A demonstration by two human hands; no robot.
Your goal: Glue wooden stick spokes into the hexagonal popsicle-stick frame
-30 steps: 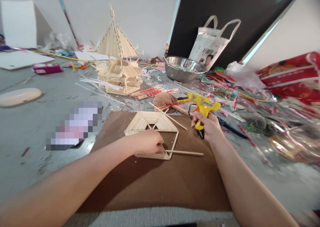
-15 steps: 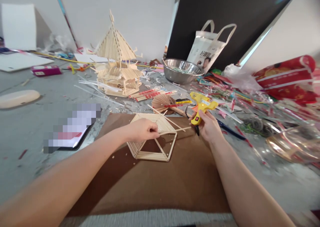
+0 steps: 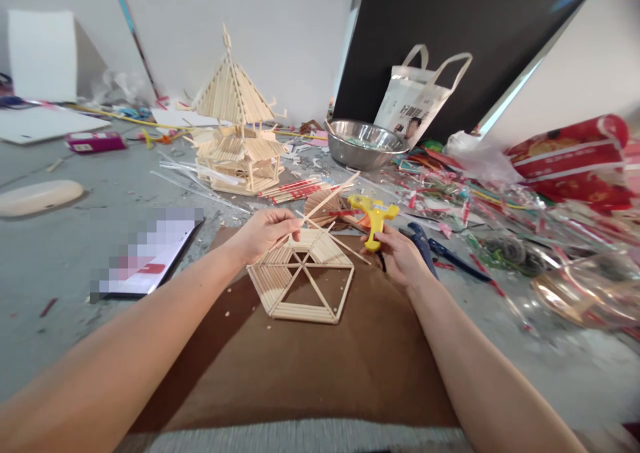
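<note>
Between the fingertips of my left hand (image 3: 274, 232) is a thin wooden stick (image 3: 330, 198), raised and slanting up to the right. My right hand (image 3: 397, 253) is wrapped round the handle of a yellow hot glue gun (image 3: 374, 218), its body pointing left. Below both hands a hexagonal stick frame (image 3: 313, 286) lies flat on a brown mat (image 3: 320, 373). Spokes meet at its middle; some of its wedges are filled with rows of sticks, others are open. Loose sticks (image 3: 345, 245) lie across its far right edge.
A stick-built pagoda (image 3: 235, 133) stands behind the mat. A phone (image 3: 150, 256) lies to the left. Pliers (image 3: 457, 260), a steel bowl (image 3: 367, 148), red-tipped sticks (image 3: 293, 190) and plastic scraps crowd the right and back.
My left hand has moved up and left, lifting the stick off the frame and tilting it upward. My right hand has brought the glue gun left and slightly down.
</note>
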